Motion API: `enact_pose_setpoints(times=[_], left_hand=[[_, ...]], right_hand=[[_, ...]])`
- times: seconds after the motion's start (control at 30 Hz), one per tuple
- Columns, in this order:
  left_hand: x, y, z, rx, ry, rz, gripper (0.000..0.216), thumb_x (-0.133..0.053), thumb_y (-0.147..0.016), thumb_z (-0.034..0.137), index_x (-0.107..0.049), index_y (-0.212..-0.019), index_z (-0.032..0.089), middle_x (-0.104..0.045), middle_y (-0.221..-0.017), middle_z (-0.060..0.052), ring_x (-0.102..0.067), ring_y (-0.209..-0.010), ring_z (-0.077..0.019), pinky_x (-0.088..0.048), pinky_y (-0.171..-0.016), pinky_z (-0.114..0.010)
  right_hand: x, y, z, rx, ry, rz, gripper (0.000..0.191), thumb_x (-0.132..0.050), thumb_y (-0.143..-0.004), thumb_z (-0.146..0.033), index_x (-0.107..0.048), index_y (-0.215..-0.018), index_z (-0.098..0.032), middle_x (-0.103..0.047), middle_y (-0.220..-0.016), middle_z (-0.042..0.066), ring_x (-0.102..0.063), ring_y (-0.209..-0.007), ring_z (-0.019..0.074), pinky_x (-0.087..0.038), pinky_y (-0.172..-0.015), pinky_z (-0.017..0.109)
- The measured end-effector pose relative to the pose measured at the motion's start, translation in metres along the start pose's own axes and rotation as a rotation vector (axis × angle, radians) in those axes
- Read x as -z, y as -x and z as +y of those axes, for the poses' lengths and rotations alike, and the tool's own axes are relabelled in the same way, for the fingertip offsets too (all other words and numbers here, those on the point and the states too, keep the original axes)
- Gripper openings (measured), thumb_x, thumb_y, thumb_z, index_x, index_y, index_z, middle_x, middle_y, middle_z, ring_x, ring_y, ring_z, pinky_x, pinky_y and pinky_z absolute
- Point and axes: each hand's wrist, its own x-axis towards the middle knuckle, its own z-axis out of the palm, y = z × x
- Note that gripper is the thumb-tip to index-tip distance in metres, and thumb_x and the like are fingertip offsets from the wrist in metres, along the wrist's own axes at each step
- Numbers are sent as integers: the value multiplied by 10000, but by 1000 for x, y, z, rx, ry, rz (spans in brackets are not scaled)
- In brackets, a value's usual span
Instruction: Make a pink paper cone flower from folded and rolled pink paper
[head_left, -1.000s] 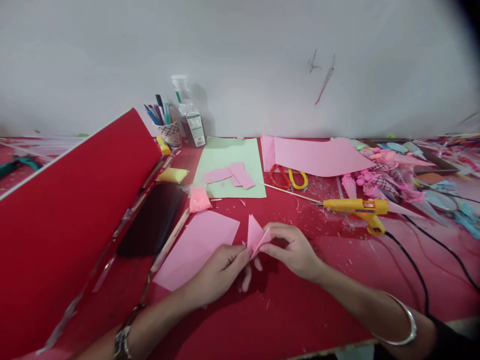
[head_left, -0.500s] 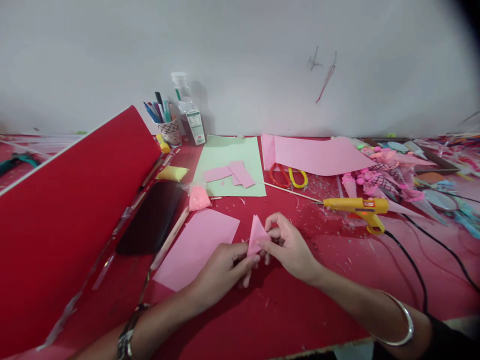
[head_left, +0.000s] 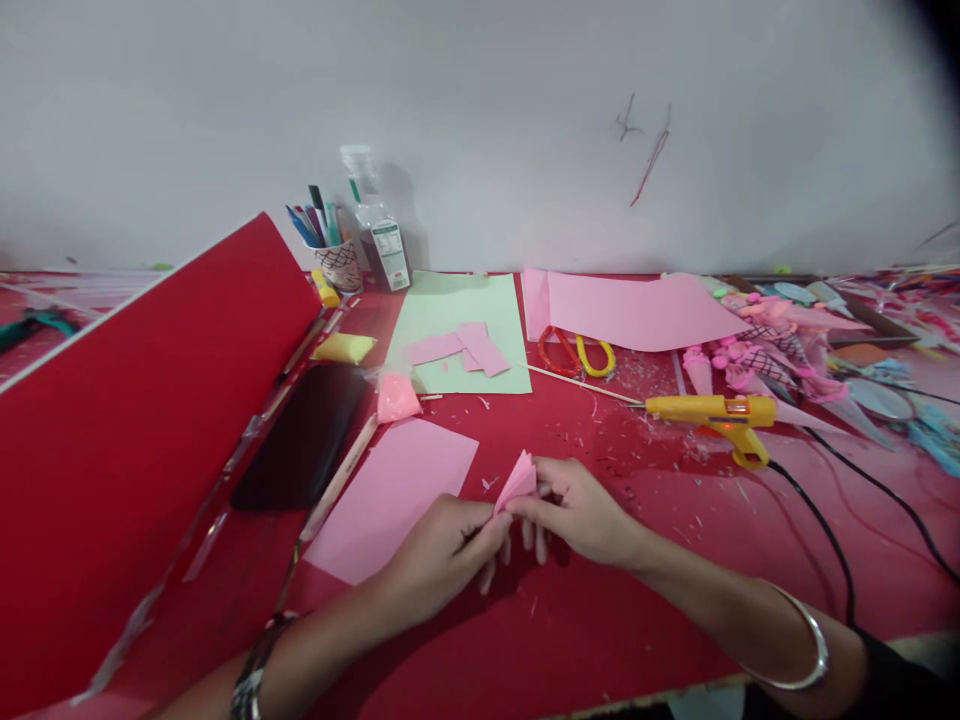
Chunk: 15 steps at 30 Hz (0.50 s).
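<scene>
A small piece of folded pink paper point(head_left: 519, 482) is held above the red tabletop, its layers fanning apart at the upper end. My left hand point(head_left: 454, 545) pinches its lower end between thumb and fingers. From the other side, my right hand point(head_left: 577, 512) is closed on the paper's right edge, partly hiding it. Beside my left hand lies a flat pink sheet point(head_left: 397, 490). Further back, several cut pink strips point(head_left: 480, 348) rest on a pale green sheet point(head_left: 457, 300).
A yellow glue gun point(head_left: 712, 410) with a black cord lies to the right, near scissors point(head_left: 577, 354) and pink paper cones point(head_left: 780, 350). At left are a black phone point(head_left: 300, 435) and a slanted red board point(head_left: 165, 400). A pen cup point(head_left: 337, 265) and bottle point(head_left: 386, 245) stand behind.
The folded pink paper has tilted to the right and dropped slightly, and its layers now show spread apart. Both hands have shifted their fingers and still hold it.
</scene>
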Motion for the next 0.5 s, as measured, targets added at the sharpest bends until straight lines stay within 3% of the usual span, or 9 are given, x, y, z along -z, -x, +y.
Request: enact_pose_setpoints(times=[0.17, 0.27, 0.33, 0.43, 0.5], left_hand=[[-2, -1, -1, -75, -168, 189, 356, -296, -883, 333, -411, -592, 163, -470, -483, 43, -445, -444, -75, -317, -465, -169], [-1, 0, -4, -92, -177, 147, 367, -251, -893, 328, -423, -612, 168, -429, -446, 56, -417, -401, -73, -309, -442, -169], [2, 0, -3, -87, -156, 79, 379, -248, -895, 330, -435, -609, 166, -412, -417, 62, -406, -377, -69, -308, -429, -162], [5, 1, 0, -70, -137, 6, 416, -250, -897, 331, -444, -571, 160, -391, -367, 65, -394, -348, -62, -309, -421, -149], [6, 2, 2, -57, -152, -1, 450, -248, -896, 331, -460, -541, 154, -374, -349, 64, -381, -336, -58, -302, -412, -146]], right_hand=[[-1, 1, 0, -59, 104, -28, 268, -386, -838, -301, -534, -691, -132, -488, -415, -53, -415, -275, 37, -274, -264, 120], [0, 0, -1, 20, 108, 7, 229, -460, -802, -275, -548, -645, -133, -506, -464, -40, -446, -358, 37, -340, -344, 132], [1, -1, -3, 82, 60, 43, 105, -550, -747, -249, -572, -760, -147, -528, -539, -42, -483, -448, 47, -391, -425, 147], [4, -1, -5, 96, 8, 13, 200, -590, -722, -239, -571, -910, -176, -557, -610, -40, -499, -494, 56, -411, -467, 167], [6, 0, -5, 92, 45, 2, 138, -582, -731, -257, -597, -834, -167, -579, -622, -26, -503, -488, 59, -414, -464, 175]])
